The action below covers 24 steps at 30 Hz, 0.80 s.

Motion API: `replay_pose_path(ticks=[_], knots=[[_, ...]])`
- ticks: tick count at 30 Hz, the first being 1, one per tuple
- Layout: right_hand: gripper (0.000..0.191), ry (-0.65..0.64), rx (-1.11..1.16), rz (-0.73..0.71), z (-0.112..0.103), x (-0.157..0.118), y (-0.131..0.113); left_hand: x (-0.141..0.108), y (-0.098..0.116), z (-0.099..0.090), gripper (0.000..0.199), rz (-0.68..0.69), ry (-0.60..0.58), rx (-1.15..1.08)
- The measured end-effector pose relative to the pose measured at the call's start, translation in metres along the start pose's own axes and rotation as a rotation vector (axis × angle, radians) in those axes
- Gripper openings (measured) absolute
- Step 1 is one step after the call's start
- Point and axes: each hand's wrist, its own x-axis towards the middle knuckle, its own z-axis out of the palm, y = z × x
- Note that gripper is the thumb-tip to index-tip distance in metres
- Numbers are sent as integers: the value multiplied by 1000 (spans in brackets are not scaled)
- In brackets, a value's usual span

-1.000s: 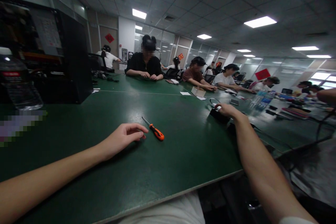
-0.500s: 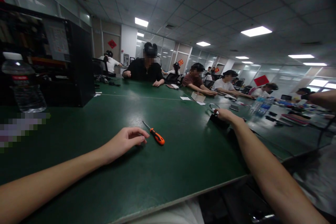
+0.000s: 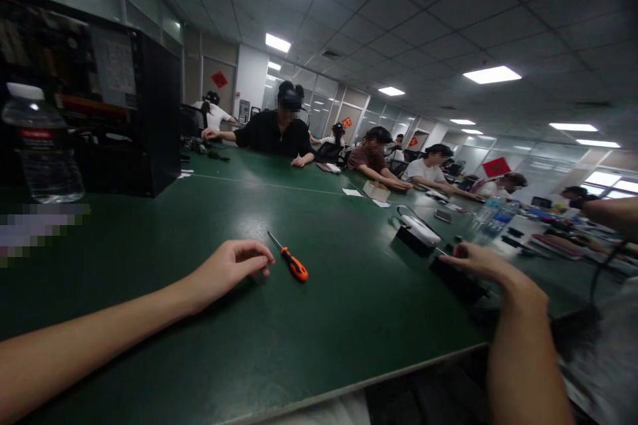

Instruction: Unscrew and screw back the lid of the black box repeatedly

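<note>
On the green table lies an orange-and-black screwdriver (image 3: 294, 264), its metal shaft pointing away to the upper left. Just left of it rests my left hand (image 3: 234, 269), empty, with loosely curled fingers and a gap at the thumb. At the right, the fingers of my right hand (image 3: 473, 262) are pinched together beside a black box-like object (image 3: 456, 279). A thin, light-coloured rod or tip shows at those fingertips, too small to name. Beyond that hand, a white rounded device (image 3: 420, 229) with a cable sits on a black block (image 3: 413, 242).
An opened black computer case (image 3: 159, 113) stands at the left behind a water bottle (image 3: 47, 153). A small cardboard box (image 3: 376, 190) and white papers (image 3: 352, 192) lie further back. More bottles (image 3: 498, 216) stand at the right. Several people sit around the table.
My right hand has moved from the white device back toward me and right, leaving the device uncovered. My left hand stays by the screwdriver. A person across has stretched an arm sideways.
</note>
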Motion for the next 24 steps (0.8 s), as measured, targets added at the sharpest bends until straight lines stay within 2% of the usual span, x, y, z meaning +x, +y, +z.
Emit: replay_pose_path(ticks=[4,8,14,18,20,24], knots=[[49,40,24,15,30,-30,16,1,-1,0,31,18,-5,9],[58,152,-33,69,50,-47,9,1,0,0,30,21,0,28],[58,224,-74,99,53,-64,-7,1,2,1,29,27,2,56],[59,343,-19,117,57,-75,-11,0,4,3,30,28,-12,44],[59,390,43,80,59,-80,-11,0,3,3,30,29,-13,28],[63,518,233,-86,63,-88,-12,1,0,2,32,38,-14,9]])
